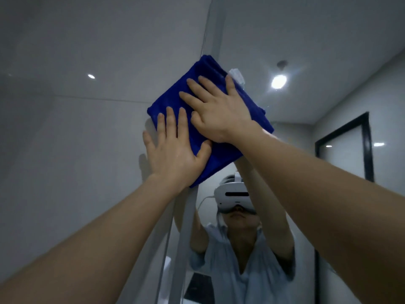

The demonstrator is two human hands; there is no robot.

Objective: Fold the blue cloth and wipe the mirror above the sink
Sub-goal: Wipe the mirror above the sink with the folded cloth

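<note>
The folded blue cloth [175, 99] lies flat against the upper left corner of the mirror [306, 62], with a white label at its top right edge. My right hand [217, 108] presses on the cloth with its fingers spread, over its upper middle. My left hand [173, 148] is flat on the cloth's lower left part, and its outer fingers reach past the cloth onto the wall. Both arms stretch upward. The mirror shows a person's reflection with raised arms below the cloth.
A grey tiled wall [76, 128] fills the left side, meeting the mirror's left edge [188, 216]. In the mirror I see a ceiling lamp [278, 81] and a dark-framed door [344, 150]. The sink is out of view.
</note>
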